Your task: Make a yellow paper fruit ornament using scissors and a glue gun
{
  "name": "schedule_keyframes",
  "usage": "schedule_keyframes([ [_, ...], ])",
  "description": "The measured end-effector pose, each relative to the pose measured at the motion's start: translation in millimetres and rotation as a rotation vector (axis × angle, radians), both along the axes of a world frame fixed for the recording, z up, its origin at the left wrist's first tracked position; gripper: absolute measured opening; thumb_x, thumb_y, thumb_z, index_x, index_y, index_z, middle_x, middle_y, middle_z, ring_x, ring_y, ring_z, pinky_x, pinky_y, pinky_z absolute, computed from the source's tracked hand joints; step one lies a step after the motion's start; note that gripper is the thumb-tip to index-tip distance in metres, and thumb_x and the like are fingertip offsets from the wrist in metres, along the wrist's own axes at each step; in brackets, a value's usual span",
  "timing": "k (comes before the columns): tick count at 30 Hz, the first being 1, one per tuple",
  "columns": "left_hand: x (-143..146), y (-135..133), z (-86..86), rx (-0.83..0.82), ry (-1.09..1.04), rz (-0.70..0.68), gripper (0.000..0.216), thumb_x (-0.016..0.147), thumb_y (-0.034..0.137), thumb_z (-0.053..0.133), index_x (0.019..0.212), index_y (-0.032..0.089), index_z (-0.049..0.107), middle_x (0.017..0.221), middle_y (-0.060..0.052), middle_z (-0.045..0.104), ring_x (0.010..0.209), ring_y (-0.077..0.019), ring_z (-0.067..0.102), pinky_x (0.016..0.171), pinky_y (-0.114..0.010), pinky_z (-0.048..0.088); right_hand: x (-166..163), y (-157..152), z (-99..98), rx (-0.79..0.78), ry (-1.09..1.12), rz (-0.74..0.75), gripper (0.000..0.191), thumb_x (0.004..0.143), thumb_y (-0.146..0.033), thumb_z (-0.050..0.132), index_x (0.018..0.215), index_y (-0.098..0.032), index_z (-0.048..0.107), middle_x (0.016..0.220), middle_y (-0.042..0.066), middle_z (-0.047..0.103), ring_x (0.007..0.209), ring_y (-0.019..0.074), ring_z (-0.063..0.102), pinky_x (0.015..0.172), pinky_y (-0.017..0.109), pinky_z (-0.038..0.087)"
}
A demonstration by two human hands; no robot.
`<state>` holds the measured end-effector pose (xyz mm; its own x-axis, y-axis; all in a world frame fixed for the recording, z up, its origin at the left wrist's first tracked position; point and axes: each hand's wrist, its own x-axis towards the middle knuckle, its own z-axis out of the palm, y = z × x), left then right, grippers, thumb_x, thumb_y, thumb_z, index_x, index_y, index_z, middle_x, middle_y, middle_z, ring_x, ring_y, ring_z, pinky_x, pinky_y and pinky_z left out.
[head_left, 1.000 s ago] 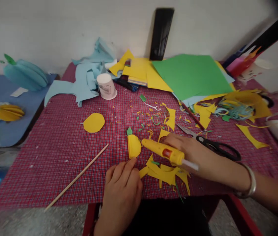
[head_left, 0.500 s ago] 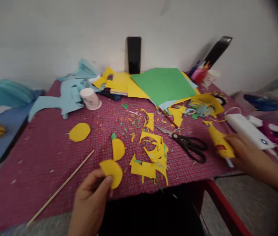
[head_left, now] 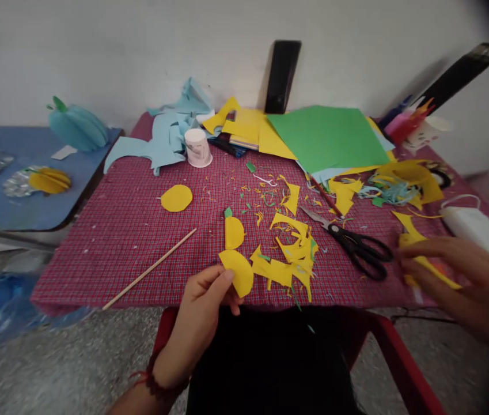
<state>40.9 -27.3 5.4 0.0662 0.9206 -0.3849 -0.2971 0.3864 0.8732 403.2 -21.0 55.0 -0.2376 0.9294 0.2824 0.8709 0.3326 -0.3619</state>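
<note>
My left hand [head_left: 201,302] pinches a yellow paper half-circle [head_left: 238,272] at the near edge of the red checked table [head_left: 110,230]. Just beyond it lies a folded yellow paper shape with a green leaf [head_left: 233,230]. A heap of yellow scraps [head_left: 290,259] sits to its right. My right hand [head_left: 455,276] is blurred at the right side of the table, fingers stretched out flat over the yellow glue gun [head_left: 421,266], which lies on the cloth. Black scissors [head_left: 356,245] lie between the scraps and that hand.
A yellow paper oval [head_left: 176,197], a wooden stick [head_left: 149,269] and a paper cup [head_left: 196,148] are on the left half. Green paper [head_left: 330,135], yellow sheets and a black phone [head_left: 282,75] stand at the back. A white device [head_left: 477,227] lies far right. Paper fruits [head_left: 78,124] rest on a blue side table.
My right hand carried the glue gun from the folded shape to the table's right side and now lies flat over it. My left hand picked up a yellow half-circle.
</note>
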Motion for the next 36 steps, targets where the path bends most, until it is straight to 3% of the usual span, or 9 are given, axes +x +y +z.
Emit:
schedule_keyframes([
  [4, 0, -2, -4.1, 0.009, 0.031, -0.041, 0.031, 0.081, 0.041, 0.066, 0.064, 0.014, 0.066, 0.055, -0.002, 0.061, 0.048, -0.0105, 0.053, 0.044, -0.020, 0.043, -104, 22, 6.8, 0.061, -0.014, 0.373, 0.008, 0.092, -0.018, 0.056, 0.097, -0.024, 0.060, 0.087, 0.005, 0.069, 0.084, 0.0224, 0.063, 0.076, 0.039, 0.046],
  [8, -3, -4, -6.7, 0.051, 0.093, -0.064, 0.032, 0.084, 0.041, 0.062, 0.066, 0.015, 0.067, 0.057, -0.002, 0.060, 0.049, -0.0099, 0.053, 0.046, -0.020, 0.043, -160, 43, -2.3, -0.062, 0.121, 0.547, 0.010, 0.095, -0.017, 0.051, 0.091, -0.020, 0.061, 0.084, 0.004, 0.068, 0.081, 0.0184, 0.061, 0.075, 0.034, 0.044],
  [16, -9, 2, 7.7, 0.174, 0.293, -0.048, 0.030, 0.082, 0.039, 0.060, 0.061, 0.017, 0.063, 0.054, 0.000, 0.057, 0.049, -0.0116, 0.051, 0.047, -0.021, 0.041, -186, 56, -8.5, -0.206, 0.277, 0.550, 0.005, 0.090, -0.015, 0.055, 0.089, -0.020, 0.056, 0.083, 0.002, 0.064, 0.078, 0.0159, 0.058, 0.073, 0.031, 0.044],
  [22, -14, 5, 7.0, 0.184, 0.313, -0.120, 0.033, 0.087, 0.035, 0.052, 0.060, 0.018, 0.057, 0.051, 0.001, 0.052, 0.048, -0.0108, 0.049, 0.047, -0.021, 0.039, -191, 58, -10.3, -0.289, 0.348, 0.734, 0.014, 0.091, -0.012, 0.053, 0.099, -0.020, 0.061, 0.093, 0.004, 0.067, 0.088, 0.0153, 0.062, 0.078, 0.031, 0.050],
  [26, -17, 4, 4.4, 0.383, 0.514, -0.184, 0.031, 0.094, 0.026, 0.047, 0.066, 0.018, 0.059, 0.058, 0.001, 0.056, 0.053, -0.0110, 0.052, 0.051, -0.021, 0.042, -189, 67, -15.5, -0.366, 0.487, 0.628, 0.011, 0.088, -0.011, 0.058, 0.087, -0.020, 0.064, 0.082, 0.001, 0.068, 0.077, 0.0121, 0.063, 0.070, 0.026, 0.050],
  [29, -22, 6, -1.3, 0.704, 0.838, -0.132, 0.015, 0.092, 0.015, 0.051, 0.087, 0.018, 0.064, 0.079, -0.003, 0.067, 0.071, -0.0140, 0.061, 0.066, -0.025, 0.049, -182, 84, -17.8, -0.434, 0.539, 0.427, 0.010, 0.086, -0.013, 0.059, 0.079, -0.019, 0.064, 0.078, 0.000, 0.066, 0.073, 0.0117, 0.063, 0.069, 0.025, 0.049],
  [31, -26, 10, -7.3, 0.854, 1.074, -0.078, 0.015, 0.088, 0.011, 0.055, 0.099, 0.016, 0.065, 0.093, -0.006, 0.069, 0.085, -0.0179, 0.062, 0.078, -0.031, 0.050, -178, 97, -20.4, -0.480, 0.559, 0.317, 0.007, 0.084, -0.016, 0.060, 0.079, -0.019, 0.064, 0.075, 0.000, 0.065, 0.072, 0.0124, 0.061, 0.067, 0.026, 0.049],
  [34, -28, 17, -15.4, 0.915, 1.266, -0.080, 0.022, 0.088, 0.009, 0.056, 0.108, 0.015, 0.063, 0.109, -0.010, 0.067, 0.101, -0.0233, 0.059, 0.091, -0.039, 0.046, -175, 114, -23.2, -0.591, 0.596, 0.250, 0.006, 0.084, -0.022, 0.060, 0.080, -0.019, 0.063, 0.073, -0.001, 0.063, 0.066, 0.0119, 0.058, 0.062, 0.025, 0.047],
  [36, -28, 20, -17.9, 0.908, 1.306, -0.078, 0.025, 0.089, 0.011, 0.055, 0.113, 0.015, 0.061, 0.110, -0.010, 0.066, 0.102, -0.0239, 0.057, 0.091, -0.040, 0.044, -176, 121, -21.6, -0.638, 0.627, 0.226, 0.007, 0.084, -0.024, 0.060, 0.081, -0.019, 0.063, 0.072, -0.001, 0.062, 0.064, 0.0111, 0.055, 0.059, 0.024, 0.046],
])
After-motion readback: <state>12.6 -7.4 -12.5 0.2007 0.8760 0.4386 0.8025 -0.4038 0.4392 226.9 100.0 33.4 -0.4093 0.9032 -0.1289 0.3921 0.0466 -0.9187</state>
